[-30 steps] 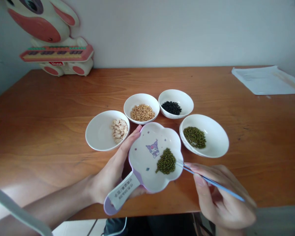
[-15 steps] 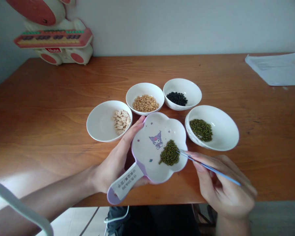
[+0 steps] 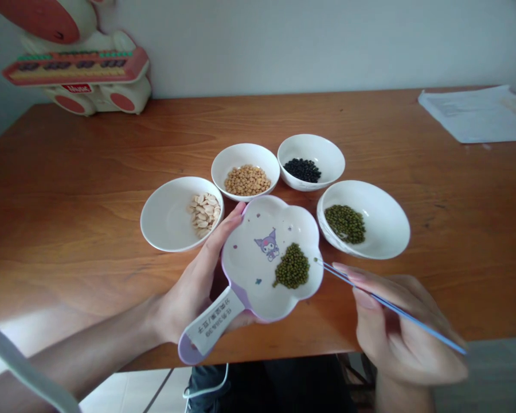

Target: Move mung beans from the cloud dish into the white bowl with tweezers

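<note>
My left hand (image 3: 193, 287) grips a white flower-shaped bowl (image 3: 245, 252) with a lilac rim and a labelled handle, tilted over the table's front edge. A heap of mung beans (image 3: 292, 267) lies in its right side. Between the fingers of my right hand (image 3: 408, 327) are blue tweezers (image 3: 387, 305). Their tips pinch a single green bean (image 3: 315, 260) near the bowl's right rim, apart from the heap. Just beyond stands a white bowl (image 3: 389, 223) with more mung beans (image 3: 345, 223) in it.
On the wooden table (image 3: 90, 155) stand white bowls of pale flat seeds (image 3: 205, 213), tan beans (image 3: 247, 180) and black beans (image 3: 302, 170). A toy with a keyboard (image 3: 81, 69) sits at the back left, paper sheets (image 3: 477, 115) at the back right. A white cable arm (image 3: 21, 367) crosses the lower left.
The tweezers have drawn back from the bean heap towards the flower-shaped bowl's right rim, a bean now at their tips. My right hand moved right. The whole view shifted slightly.
</note>
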